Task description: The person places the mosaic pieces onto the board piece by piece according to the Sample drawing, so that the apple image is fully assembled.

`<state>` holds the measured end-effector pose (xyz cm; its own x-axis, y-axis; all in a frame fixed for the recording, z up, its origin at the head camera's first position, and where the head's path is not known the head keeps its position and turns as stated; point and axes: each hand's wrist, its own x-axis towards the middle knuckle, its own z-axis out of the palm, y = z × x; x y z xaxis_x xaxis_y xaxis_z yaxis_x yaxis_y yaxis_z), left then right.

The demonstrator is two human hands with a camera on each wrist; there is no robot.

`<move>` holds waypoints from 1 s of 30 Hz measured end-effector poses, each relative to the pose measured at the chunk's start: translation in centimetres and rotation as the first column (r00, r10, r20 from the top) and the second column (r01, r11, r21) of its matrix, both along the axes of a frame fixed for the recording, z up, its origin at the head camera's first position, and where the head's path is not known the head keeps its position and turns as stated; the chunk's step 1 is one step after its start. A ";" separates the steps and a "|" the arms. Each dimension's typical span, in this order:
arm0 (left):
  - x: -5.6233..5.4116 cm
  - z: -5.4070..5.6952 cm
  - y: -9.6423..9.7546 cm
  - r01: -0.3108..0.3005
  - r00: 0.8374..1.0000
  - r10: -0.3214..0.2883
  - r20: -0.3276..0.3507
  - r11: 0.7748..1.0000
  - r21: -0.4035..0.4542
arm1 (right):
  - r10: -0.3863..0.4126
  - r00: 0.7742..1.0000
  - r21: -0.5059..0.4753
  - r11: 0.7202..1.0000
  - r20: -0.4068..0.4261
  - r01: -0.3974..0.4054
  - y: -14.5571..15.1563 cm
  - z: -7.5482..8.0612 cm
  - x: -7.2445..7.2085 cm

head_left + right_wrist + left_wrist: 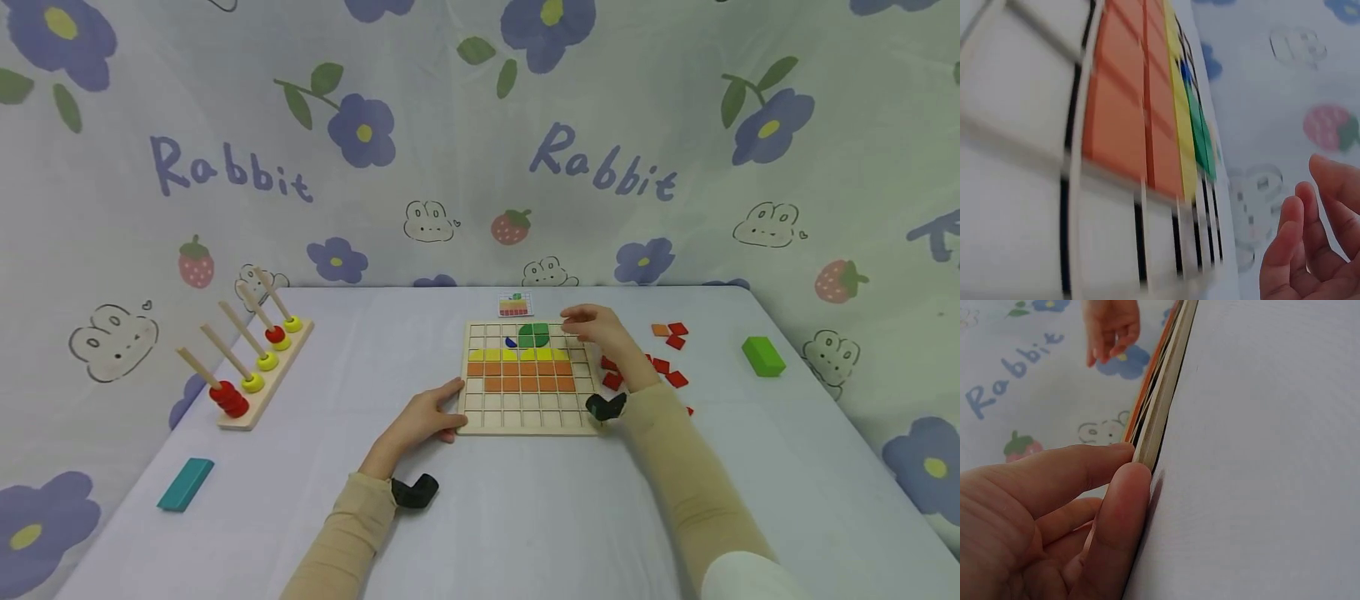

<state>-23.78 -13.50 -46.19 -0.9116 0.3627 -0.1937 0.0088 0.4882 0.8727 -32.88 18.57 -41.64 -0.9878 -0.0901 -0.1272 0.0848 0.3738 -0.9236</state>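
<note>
A wooden grid board (528,421) lies on the table, holding two orange rows (1121,94), a yellow row (517,355), a small blue piece (511,342) and green pieces (534,336). My left hand (422,419) touches its left edge, index finger and thumb spread apart; the left wrist view shows these fingertips (1130,490) against the rim near the corner. Above the board's far right corner hovers my right hand (600,327). Nothing shows between its loosely bent fingers (1288,234), and the thumb stands apart from them.
Red tiles (677,379) and an orange tile (660,330) lie scattered on the right, partly hidden by the forearm. Behind the board is a small pattern card (515,305). A pegged bead counter (255,392), a teal block (185,484) and a green block (763,357) stand farther out.
</note>
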 end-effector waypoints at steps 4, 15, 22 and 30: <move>0.0 0.1 0.0 0.003 1.000 -0.003 0.001 1.000 -0.005 | -0.094 0.996 -0.013 0.995 0.006 0.094 4.1 -0.4 -0.1; 0.3 0.3 0.0 -0.010 1.000 0.010 0.000 1.000 -0.009 | -0.257 0.966 0.067 0.965 0.023 0.255 12.4 -2.2 0.8; 0.5 0.2 0.1 -0.013 1.000 0.013 0.006 1.000 -0.004 | -0.285 0.958 0.079 0.956 0.019 0.283 13.0 -2.1 1.3; 0.4 0.2 0.1 -0.009 1.000 0.009 -0.005 1.000 -0.017 | -0.212 0.976 0.411 0.886 -0.046 0.212 13.4 -2.8 0.8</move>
